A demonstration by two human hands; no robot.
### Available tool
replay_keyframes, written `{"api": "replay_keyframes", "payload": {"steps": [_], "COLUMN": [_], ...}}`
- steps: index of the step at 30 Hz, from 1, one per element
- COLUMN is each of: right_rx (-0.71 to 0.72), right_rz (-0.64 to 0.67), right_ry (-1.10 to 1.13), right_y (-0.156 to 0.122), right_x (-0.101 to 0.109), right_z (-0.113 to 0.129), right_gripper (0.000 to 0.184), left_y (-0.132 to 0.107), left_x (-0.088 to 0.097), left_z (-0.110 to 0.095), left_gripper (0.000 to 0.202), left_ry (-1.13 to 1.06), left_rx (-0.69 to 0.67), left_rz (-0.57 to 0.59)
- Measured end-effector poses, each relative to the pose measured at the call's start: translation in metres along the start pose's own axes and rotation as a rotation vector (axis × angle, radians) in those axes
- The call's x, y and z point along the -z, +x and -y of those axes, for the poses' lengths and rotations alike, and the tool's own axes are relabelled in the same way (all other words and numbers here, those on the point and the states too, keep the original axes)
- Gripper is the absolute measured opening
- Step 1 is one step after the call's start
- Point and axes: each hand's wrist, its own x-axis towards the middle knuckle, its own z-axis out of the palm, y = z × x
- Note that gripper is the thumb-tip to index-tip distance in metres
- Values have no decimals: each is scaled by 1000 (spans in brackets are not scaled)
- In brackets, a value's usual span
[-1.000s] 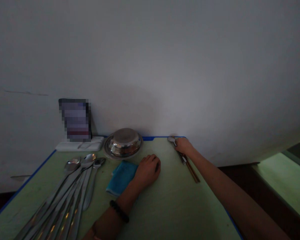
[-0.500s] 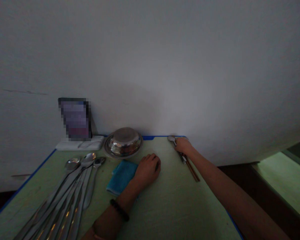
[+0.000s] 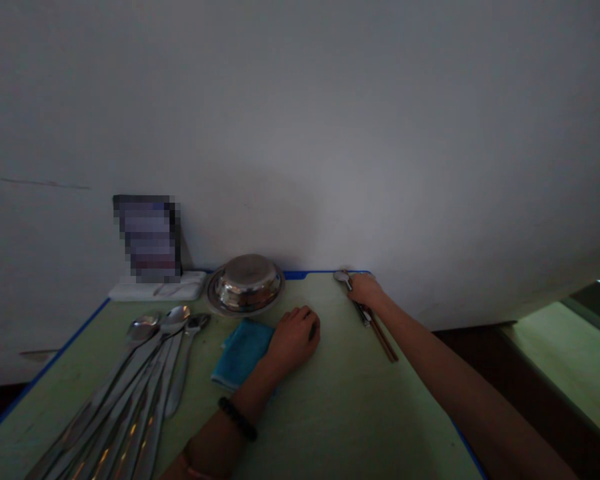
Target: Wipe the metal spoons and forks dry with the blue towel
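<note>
At the far right of the table, my right hand [image 3: 367, 292] is closed around a small spoon [image 3: 341, 276] and a pair of brown chopsticks [image 3: 384, 339], which lie slanting along the tabletop. Its fingertips are partly hidden. My left hand [image 3: 294, 339] rests palm down near the middle, fingers loosely bent, with a dark gap between thumb and forefinger and nothing visible in it. Just left of it, partly under the wrist, lies a folded blue cloth [image 3: 241, 353]. Behind the cloth, an upturned steel bowl [image 3: 250, 283] sits on a steel plate [image 3: 219, 308].
Several long-handled steel spoons [image 3: 115, 407] lie fanned out on the left of the green table [image 3: 350, 413]. A blurred-out device [image 3: 150, 237] leans above a white base [image 3: 130, 291] at the back left. A pale wall [image 3: 300, 133] borders the table's far edge.
The view has shifted very slightly. Both hands stay where they were, the right still on the spoon and chopsticks.
</note>
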Motion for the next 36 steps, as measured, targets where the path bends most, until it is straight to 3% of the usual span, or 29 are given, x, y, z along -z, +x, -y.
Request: {"api": "replay_keyframes", "payload": {"steps": [4, 8, 12, 16, 20, 25, 27, 30, 36], "right_rx": [-27, -56, -7, 172, 367, 480, 437, 415, 422], "right_rz": [-20, -103, -228, -256, -193, -162, -208, -246, -264], "right_ry": [21, 61, 164, 321, 410, 388, 351, 302, 262], "right_y": [-7, -28, -64, -100, -117, -116, -115, -117, -122], "right_x": [4, 11, 12, 5, -5, -25, -33, -42, -42], "right_z": [-1, 5, 33, 72, 114, 174, 196, 216, 220], "right_gripper": [29, 29, 33, 37, 36, 49, 49, 47, 44], "left_y": [0, 1, -5, -31, -71, -108, -116, -119, -111], "left_x": [-2, 7, 40, 86, 133, 173, 176, 166, 139], "left_z": [1, -1, -6, 0, 29, 94, 120, 146, 149], "left_gripper": [21, 14, 12, 23, 18, 24, 25, 30, 30], "left_ry": [-32, -98, -137, -97, 13, 176, 231, 265, 265], "left_rx": [-8, -10, -1, 65, 150, 351, 460, 600, 737], "left_rz": [-7, -34, -90, -134, -29, 169, 226, 345, 456]}}
